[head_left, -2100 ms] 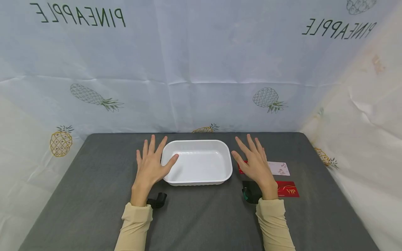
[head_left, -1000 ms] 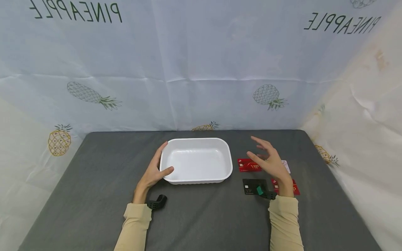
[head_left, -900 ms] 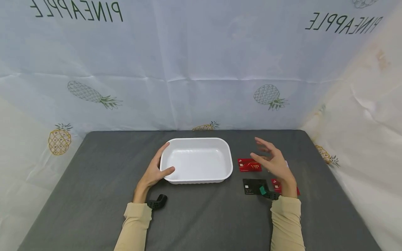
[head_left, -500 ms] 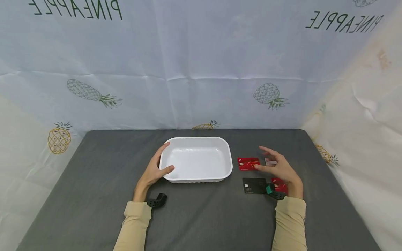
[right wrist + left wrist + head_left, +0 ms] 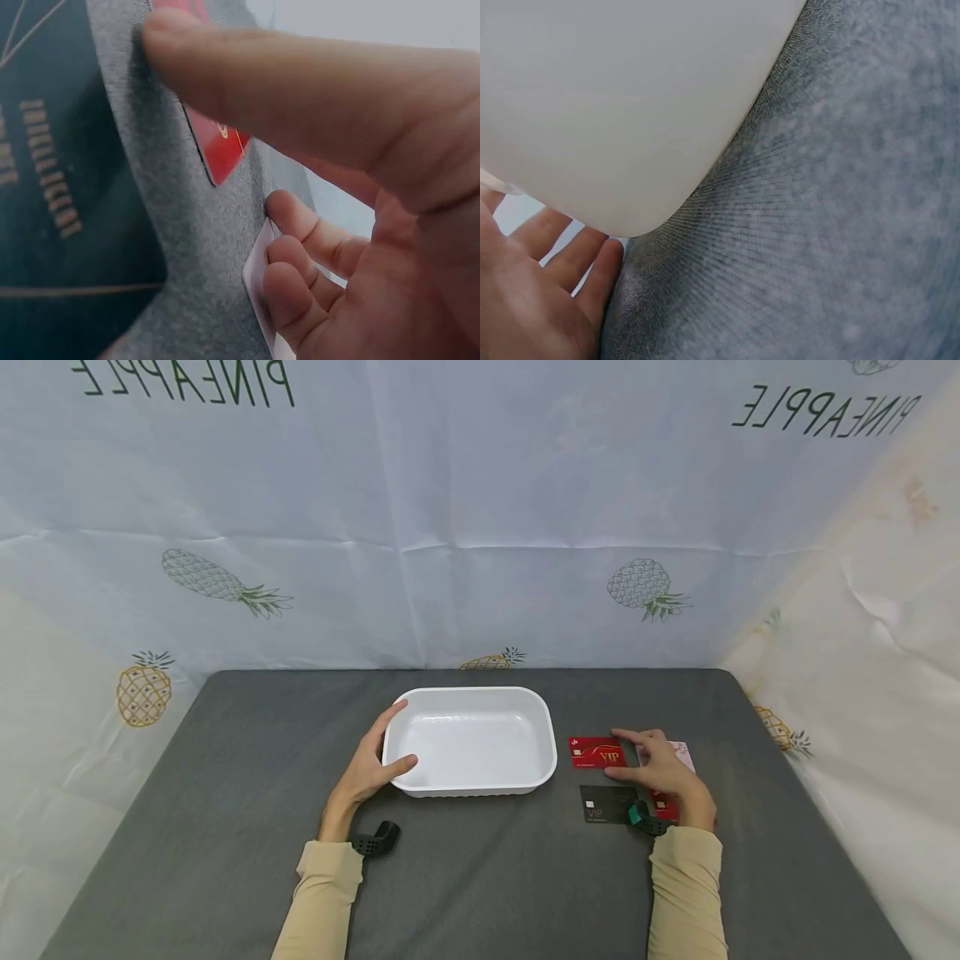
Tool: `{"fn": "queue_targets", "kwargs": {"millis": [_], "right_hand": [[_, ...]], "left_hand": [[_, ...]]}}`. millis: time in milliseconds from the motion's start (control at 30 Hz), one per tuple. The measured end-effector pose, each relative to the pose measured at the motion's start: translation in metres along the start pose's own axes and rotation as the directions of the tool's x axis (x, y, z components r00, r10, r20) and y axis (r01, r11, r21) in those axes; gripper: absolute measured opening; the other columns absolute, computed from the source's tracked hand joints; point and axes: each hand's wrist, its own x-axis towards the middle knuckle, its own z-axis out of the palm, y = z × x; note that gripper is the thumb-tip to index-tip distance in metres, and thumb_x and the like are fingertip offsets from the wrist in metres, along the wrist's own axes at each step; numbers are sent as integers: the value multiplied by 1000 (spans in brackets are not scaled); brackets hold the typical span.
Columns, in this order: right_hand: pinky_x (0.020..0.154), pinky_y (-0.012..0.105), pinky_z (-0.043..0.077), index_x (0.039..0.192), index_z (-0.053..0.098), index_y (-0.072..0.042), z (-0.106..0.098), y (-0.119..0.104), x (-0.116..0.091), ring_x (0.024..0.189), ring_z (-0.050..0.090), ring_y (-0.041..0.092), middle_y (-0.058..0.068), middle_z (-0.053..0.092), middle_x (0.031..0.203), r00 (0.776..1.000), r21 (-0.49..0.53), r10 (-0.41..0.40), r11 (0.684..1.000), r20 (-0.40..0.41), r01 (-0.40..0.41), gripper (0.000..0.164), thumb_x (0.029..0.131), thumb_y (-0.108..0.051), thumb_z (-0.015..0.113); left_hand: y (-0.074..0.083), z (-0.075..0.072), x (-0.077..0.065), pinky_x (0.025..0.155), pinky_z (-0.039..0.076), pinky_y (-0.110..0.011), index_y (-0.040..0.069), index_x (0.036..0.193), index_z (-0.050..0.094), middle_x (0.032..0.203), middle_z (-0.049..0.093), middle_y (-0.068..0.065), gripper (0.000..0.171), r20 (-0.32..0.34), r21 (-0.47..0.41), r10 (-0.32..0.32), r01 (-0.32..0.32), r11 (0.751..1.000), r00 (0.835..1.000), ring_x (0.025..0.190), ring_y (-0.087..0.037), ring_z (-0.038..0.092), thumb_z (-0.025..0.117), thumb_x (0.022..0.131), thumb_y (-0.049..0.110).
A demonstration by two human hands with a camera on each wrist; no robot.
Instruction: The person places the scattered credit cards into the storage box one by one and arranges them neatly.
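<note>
My left hand [image 5: 363, 774] holds the left end of a white rectangular tray [image 5: 471, 791], thumb over the rim and fingers along the outer side. In the left wrist view those fingers lie by the tray's pale wall [image 5: 630, 127]. At the right, my right hand [image 5: 666, 770] is low over the table, thumb and index finger at the near and far edges of a red VIP card [image 5: 592, 753]. The right wrist view shows the thumb crossing over this red card [image 5: 219, 150]. The other fingertips overlap a pale pink card [image 5: 259, 281].
A black VIP card [image 5: 602, 806] lies in front of the red one. Beside it is a second red card [image 5: 664, 807], partly hidden by the right wrist. A grey cloth [image 5: 465, 877] covers the table; a pineapple-print curtain [image 5: 480, 485] hangs behind.
My left hand has taken hold of the tray's left end. My right hand has moved right, then come down with thumb and index finger closing in around the red VIP card. The cards lie where they were.
</note>
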Motion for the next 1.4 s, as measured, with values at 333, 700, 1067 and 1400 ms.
{"fn": "queue_targets", "kwargs": {"millis": [333,700,1067,1400], "right_hand": [[90,60,44,141,54,-5,0,-5,0,119,30,44,30,34,128,999,-16,38,999,-6,-38,63,87,-28,80],[91,62,46,141,52,-7,1,-6,5,122,30,47,31,34,129,997,-31,71,997,11,-70,65,86,-28,80],[94,68,40,137,47,-12,-2,-9,7,122,28,50,32,32,132,992,-3,115,993,47,-115,63,87,-26,81],[74,34,44,131,40,-8,0,-11,7,90,51,27,19,50,105,998,74,-4,997,60,-1,56,90,-13,78]], "left_hand": [[-1,0,0,100,44,-19,16,160,33,166,30,-17,86,2,-21,14,-14,1000,1000,127,-12,49,77,87,19],[-1,0,0,101,43,-19,14,160,34,165,30,-18,85,-2,-15,25,-25,1000,1000,127,-9,49,77,87,19],[0,2,1,102,42,-17,14,159,36,166,30,-17,84,-12,-4,15,-15,1000,1000,132,-25,46,78,86,18],[-2,2,1,103,38,-16,14,159,35,167,28,-17,84,-14,-1,15,-15,1000,1000,137,-33,43,77,86,17]]}}
